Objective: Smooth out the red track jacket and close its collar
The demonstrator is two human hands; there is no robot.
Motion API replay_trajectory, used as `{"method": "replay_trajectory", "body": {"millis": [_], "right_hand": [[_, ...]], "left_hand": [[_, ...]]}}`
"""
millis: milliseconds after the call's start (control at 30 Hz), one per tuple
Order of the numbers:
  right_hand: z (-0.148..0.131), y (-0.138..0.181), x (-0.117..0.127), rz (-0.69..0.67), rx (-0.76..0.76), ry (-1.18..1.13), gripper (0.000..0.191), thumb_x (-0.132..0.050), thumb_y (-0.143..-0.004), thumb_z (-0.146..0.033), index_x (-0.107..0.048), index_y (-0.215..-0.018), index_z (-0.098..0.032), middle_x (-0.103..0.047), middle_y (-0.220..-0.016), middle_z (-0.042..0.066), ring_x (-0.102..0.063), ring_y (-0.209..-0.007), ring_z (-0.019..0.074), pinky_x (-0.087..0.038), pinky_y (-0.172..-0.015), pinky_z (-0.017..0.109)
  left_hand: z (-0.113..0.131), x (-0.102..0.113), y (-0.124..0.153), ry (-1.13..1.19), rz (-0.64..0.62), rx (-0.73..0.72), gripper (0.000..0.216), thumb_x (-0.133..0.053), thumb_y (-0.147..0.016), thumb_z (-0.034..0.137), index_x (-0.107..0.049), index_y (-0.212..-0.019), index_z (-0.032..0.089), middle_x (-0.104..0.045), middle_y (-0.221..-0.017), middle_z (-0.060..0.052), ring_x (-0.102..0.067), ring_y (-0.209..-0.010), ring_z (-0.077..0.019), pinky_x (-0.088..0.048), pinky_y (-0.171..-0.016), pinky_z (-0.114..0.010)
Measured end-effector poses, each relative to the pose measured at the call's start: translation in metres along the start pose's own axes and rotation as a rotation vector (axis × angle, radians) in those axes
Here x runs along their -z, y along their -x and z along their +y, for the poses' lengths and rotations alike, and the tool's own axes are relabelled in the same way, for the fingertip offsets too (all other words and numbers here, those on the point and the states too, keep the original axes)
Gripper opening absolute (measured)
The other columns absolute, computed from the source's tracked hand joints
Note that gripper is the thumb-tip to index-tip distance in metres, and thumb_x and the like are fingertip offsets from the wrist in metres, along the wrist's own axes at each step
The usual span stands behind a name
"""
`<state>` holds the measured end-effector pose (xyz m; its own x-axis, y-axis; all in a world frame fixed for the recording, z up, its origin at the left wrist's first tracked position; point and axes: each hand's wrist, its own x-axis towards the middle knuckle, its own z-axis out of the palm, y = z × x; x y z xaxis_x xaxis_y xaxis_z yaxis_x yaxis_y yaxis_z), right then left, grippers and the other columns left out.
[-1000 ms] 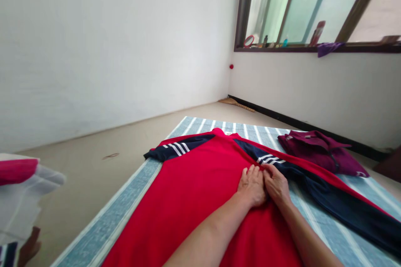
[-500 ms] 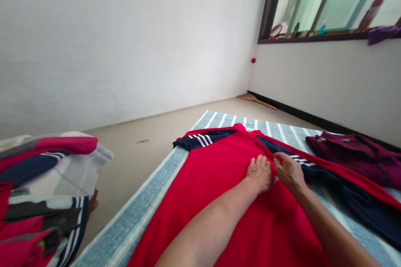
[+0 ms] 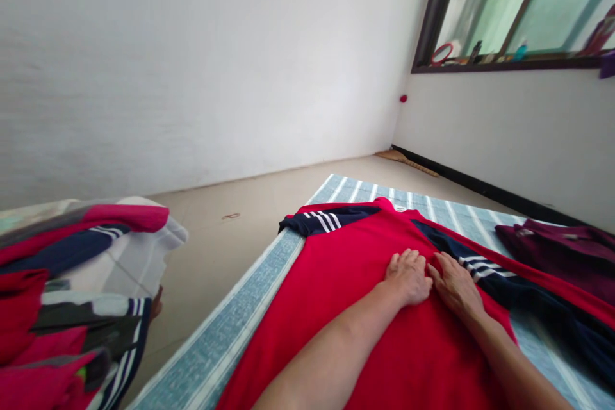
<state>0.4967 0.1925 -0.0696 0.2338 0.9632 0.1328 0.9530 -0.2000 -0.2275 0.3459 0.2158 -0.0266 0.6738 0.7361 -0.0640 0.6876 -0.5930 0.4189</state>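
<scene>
A red long-sleeved top (image 3: 336,307) with navy sleeve panels and white stripes is spread out, its collar at the far end. On its chest rests my left hand (image 3: 408,277), palm down, fingers slightly bent against the cloth. Close beside it, my right hand (image 3: 455,282) lies on the red fabric near the striped sleeve (image 3: 485,267), its fingers extended. One sleeve (image 3: 321,219) is bunched at the left edge; the other runs off to the right. Under the top is a blue-and-white striped cover (image 3: 225,307).
A maroon folded garment (image 3: 557,246) lies on the cover at right. To the left is a pile of clothes (image 3: 72,333), red, pink, navy and grey. Beyond are tiled floor (image 3: 192,256), a white wall (image 3: 216,64) and a window (image 3: 528,6) with small items on its sill.
My right hand's fingers have gone from pinched together to laid out on the cloth. My left hand has its fingers more bent. The view has swung slightly left.
</scene>
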Motion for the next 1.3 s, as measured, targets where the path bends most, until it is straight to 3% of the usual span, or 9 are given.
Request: {"method": "replay_trajectory", "body": {"millis": [133, 267, 433, 533, 633, 800, 967, 1100, 1300], "right_hand": [[-0.024, -0.004, 0.010, 0.004, 0.018, 0.018, 0.049, -0.032, -0.093, -0.034, -0.047, -0.131, -0.007, -0.044, -0.140, 0.017, -0.041, -0.128, 0.0278, -0.027, -0.107, 0.042], [-0.066, -0.022, 0.008, -0.012, 0.075, -0.001, 0.048, -0.030, -0.094, -0.031, -0.044, -0.135, -0.012, -0.044, -0.142, 0.012, -0.041, -0.129, 0.0207, -0.029, -0.106, 0.032], [-0.100, -0.035, -0.008, -0.057, 0.082, -0.017, 0.047, -0.027, -0.095, -0.032, -0.046, -0.134, -0.014, -0.046, -0.140, 0.011, -0.042, -0.128, 0.0218, -0.033, -0.104, 0.035], [-0.101, -0.034, -0.014, -0.079, 0.088, -0.012, 0.046, -0.025, -0.096, -0.032, -0.047, -0.133, -0.015, -0.043, -0.143, 0.011, -0.039, -0.131, 0.0225, -0.031, -0.105, 0.038], [-0.099, -0.031, -0.015, -0.093, 0.101, 0.001, 0.046, -0.028, -0.096, -0.032, -0.046, -0.135, -0.016, -0.041, -0.145, 0.010, -0.036, -0.133, 0.0206, -0.028, -0.106, 0.036], [-0.104, -0.026, -0.016, -0.093, 0.079, 0.035, 0.048, -0.030, -0.096, -0.032, -0.044, -0.137, -0.013, -0.036, -0.148, 0.012, -0.031, -0.136, 0.0238, -0.024, -0.109, 0.041], [-0.110, -0.022, -0.017, -0.096, 0.062, 0.063, 0.051, -0.028, -0.096, -0.033, -0.040, -0.140, -0.011, -0.032, -0.149, 0.014, -0.027, -0.138, 0.0246, -0.020, -0.110, 0.042], [-0.111, -0.023, -0.015, -0.102, 0.059, 0.063, 0.052, -0.026, -0.096, -0.033, -0.039, -0.141, -0.012, -0.031, -0.150, 0.013, -0.026, -0.139, 0.0237, -0.018, -0.111, 0.042], [-0.112, -0.024, -0.011, -0.105, 0.073, 0.049, 0.052, -0.026, -0.095, -0.033, -0.039, -0.141, -0.014, -0.029, -0.151, 0.008, -0.025, -0.139, 0.0240, -0.017, -0.111, 0.042]], "left_hand": [[-0.029, 0.016, 0.011, -0.093, 0.097, 0.061, 0.056, -0.032, -0.091, 0.036, -0.036, -0.141, 0.010, -0.026, -0.152, -0.010, -0.015, -0.142, -0.0211, -0.013, -0.116, -0.042], [-0.055, 0.017, 0.019, -0.122, 0.091, 0.149, 0.062, -0.030, -0.092, 0.042, -0.034, -0.142, 0.006, -0.024, -0.152, -0.015, -0.014, -0.142, -0.0263, -0.012, -0.115, -0.050], [-0.059, 0.014, 0.026, -0.146, 0.090, 0.151, 0.057, -0.025, -0.092, 0.030, -0.029, -0.144, 0.008, -0.021, -0.154, -0.011, -0.013, -0.142, -0.0235, -0.008, -0.115, -0.048], [-0.059, 0.021, 0.027, -0.126, 0.026, 0.136, 0.059, -0.029, -0.090, 0.030, -0.028, -0.144, 0.008, -0.020, -0.154, -0.012, -0.012, -0.142, -0.0248, -0.010, -0.114, -0.051], [-0.066, 0.034, 0.022, -0.101, -0.020, 0.116, 0.055, -0.033, -0.089, 0.036, -0.040, -0.139, 0.014, -0.031, -0.150, -0.010, -0.023, -0.139, -0.0238, -0.022, -0.112, -0.049], [-0.092, 0.053, 0.004, -0.163, 0.108, 0.183, 0.052, -0.036, -0.090, 0.036, -0.043, -0.135, 0.013, -0.035, -0.148, -0.013, -0.025, -0.139, -0.0223, -0.022, -0.113, -0.042], [-0.121, 0.050, -0.006, -0.212, 0.157, 0.282, 0.061, -0.034, -0.091, 0.047, -0.036, -0.141, 0.012, -0.025, -0.152, -0.015, -0.015, -0.142, -0.0275, -0.009, -0.113, -0.054], [-0.123, 0.045, -0.004, -0.253, 0.184, 0.330, 0.062, -0.031, -0.091, 0.052, -0.038, -0.139, 0.014, -0.030, -0.150, -0.014, -0.020, -0.140, -0.0282, -0.013, -0.112, -0.056], [-0.117, 0.049, -0.027, -0.315, 0.254, 0.164, 0.047, -0.039, -0.093, 0.042, -0.046, -0.132, 0.016, -0.039, -0.146, -0.010, -0.028, -0.137, -0.0225, -0.021, -0.112, -0.043]]}}
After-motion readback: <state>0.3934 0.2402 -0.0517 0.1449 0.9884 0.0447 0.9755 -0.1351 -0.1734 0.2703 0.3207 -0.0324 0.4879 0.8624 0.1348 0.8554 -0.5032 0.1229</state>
